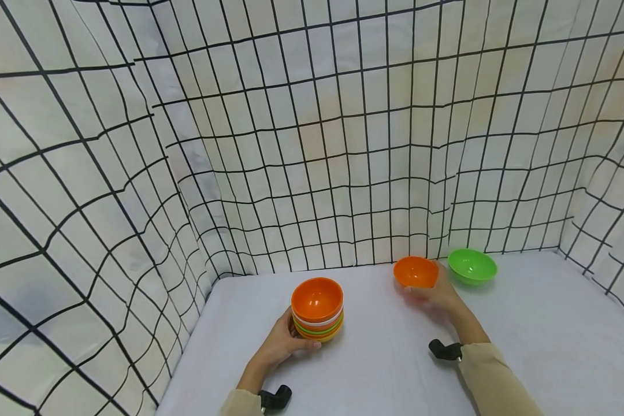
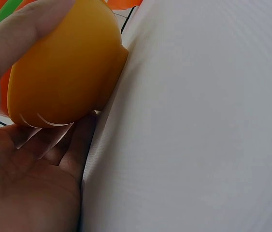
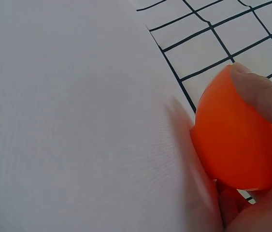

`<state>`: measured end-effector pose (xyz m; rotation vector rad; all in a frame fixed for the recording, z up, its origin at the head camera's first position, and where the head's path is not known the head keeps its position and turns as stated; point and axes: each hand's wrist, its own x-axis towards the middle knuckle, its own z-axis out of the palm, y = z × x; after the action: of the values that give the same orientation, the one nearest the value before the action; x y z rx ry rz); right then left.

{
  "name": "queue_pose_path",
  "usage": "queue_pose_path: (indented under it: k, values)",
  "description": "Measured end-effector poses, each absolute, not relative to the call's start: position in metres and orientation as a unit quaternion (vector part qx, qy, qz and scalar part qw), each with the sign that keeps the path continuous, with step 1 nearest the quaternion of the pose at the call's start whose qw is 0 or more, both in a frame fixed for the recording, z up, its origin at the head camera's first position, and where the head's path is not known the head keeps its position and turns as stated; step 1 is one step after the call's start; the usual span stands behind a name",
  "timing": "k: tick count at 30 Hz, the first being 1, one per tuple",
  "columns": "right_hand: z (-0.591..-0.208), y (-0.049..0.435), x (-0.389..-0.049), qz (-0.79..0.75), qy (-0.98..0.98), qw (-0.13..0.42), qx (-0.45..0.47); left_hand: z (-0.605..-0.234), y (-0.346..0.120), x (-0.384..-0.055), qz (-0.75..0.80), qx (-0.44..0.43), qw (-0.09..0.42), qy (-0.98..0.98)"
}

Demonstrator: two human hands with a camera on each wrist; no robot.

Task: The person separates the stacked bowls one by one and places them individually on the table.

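A stack of nested bowls [image 1: 317,303], orange on top with white, green and yellow rims beneath, stands on the white table left of centre. My left hand [image 1: 285,342] curls round its left and near side, thumb in front. In the left wrist view the lowest bowl [image 2: 68,67] is yellow-orange, its foot at the cloth. Toward the back, my right hand [image 1: 439,293] grips a single orange bowl [image 1: 415,271] from its right side. The right wrist view shows the thumb on the wall of this orange bowl [image 3: 239,135] and fingers beneath its far side.
A green bowl [image 1: 472,267] sits at the back of the white table [image 1: 374,358], just right of my right hand. Behind rises a white sheet wall with a black grid [image 1: 312,144], which also runs along both sides.
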<state>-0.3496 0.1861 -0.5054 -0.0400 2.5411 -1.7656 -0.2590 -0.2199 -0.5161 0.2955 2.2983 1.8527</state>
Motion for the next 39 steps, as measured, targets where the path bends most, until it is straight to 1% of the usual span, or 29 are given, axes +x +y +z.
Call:
queue_pose_path:
  k: [8, 22, 39]
  values:
    - [-0.509, 0.187, -0.352, -0.57, 0.821, 0.034, -0.009, -0.516, -0.221, -0.259, 0.622, 0.1, 0.086, 0.772]
    - [-0.514, 0.188, -0.359, -0.586, 0.81, 0.025, -0.01, -0.518, -0.222, -0.259, 0.621, 0.098, 0.083, 0.773]
    - [-0.506, 0.184, -0.359, -0.588, 0.809, 0.022, 0.013, -0.516, -0.22, -0.259, 0.62, 0.098, 0.085, 0.774]
